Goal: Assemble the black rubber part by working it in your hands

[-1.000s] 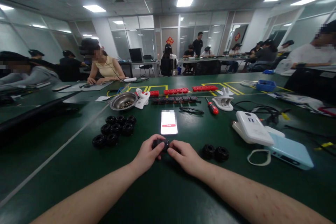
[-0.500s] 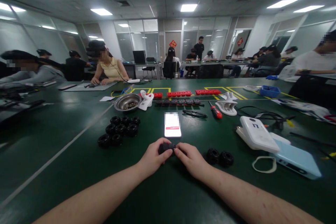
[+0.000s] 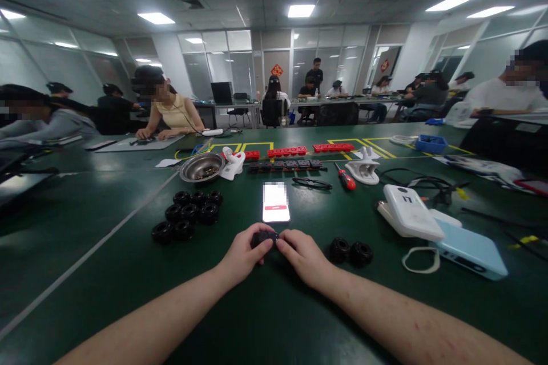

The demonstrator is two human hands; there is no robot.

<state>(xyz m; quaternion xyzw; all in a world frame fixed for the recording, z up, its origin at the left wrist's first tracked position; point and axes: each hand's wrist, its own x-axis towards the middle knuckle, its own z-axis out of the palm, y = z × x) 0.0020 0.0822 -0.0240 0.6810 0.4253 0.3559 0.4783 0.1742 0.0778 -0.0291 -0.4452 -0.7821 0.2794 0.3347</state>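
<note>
My left hand [image 3: 244, 254] and my right hand [image 3: 302, 254] meet over the green table [image 3: 107, 262], both closed round one small black wheel [image 3: 263, 238] held between the fingertips. Just beyond them a phone [image 3: 275, 202] lies face up with its screen lit. Two more black wheels [image 3: 351, 251] sit to the right of my right hand. A cluster of several black wheels [image 3: 188, 214] lies to the left, farther out.
A metal bowl [image 3: 202, 166], red and black part strips [image 3: 287, 151], a red-handled screwdriver [image 3: 345, 176], white clamps [image 3: 363, 169], a white device [image 3: 410, 211] on a light-blue box [image 3: 468, 248] and cables lie farther back. Other people sit at the surrounding tables.
Both hands stay together on the wheel, its black face turning slightly between the fingers. The view shifted a little as my head moved.
</note>
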